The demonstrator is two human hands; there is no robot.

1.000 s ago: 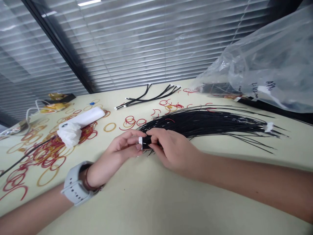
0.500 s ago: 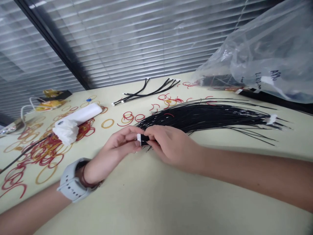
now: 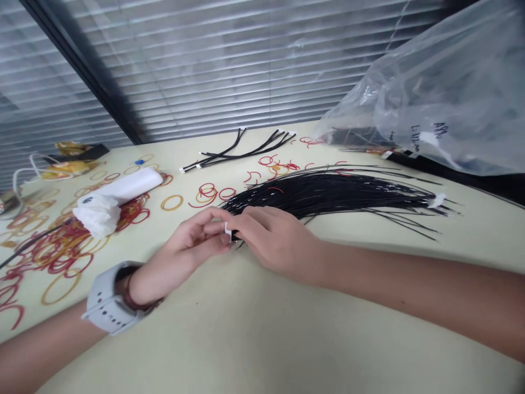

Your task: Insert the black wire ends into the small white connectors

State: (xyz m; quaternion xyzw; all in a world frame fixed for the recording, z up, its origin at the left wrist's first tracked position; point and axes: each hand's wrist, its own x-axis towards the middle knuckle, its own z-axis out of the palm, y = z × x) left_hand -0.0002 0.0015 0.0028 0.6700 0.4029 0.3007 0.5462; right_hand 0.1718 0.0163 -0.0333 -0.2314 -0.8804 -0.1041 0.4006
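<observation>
Left hand (image 3: 182,246) and right hand (image 3: 274,241) both pinching a white connector (image 3: 227,229) (mostly hidden by fingers) at the near end of the black wire bundle (image 3: 328,197), with bare cream tabletop (image 3: 254,339) open on the near side.

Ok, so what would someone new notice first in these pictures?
The big black wire bundle fans across the middle of the table, its end pinched between the left hand and right hand. Left of it lie scattered rubber bands, and a clear plastic bag sits heaped at the far right.
</observation>
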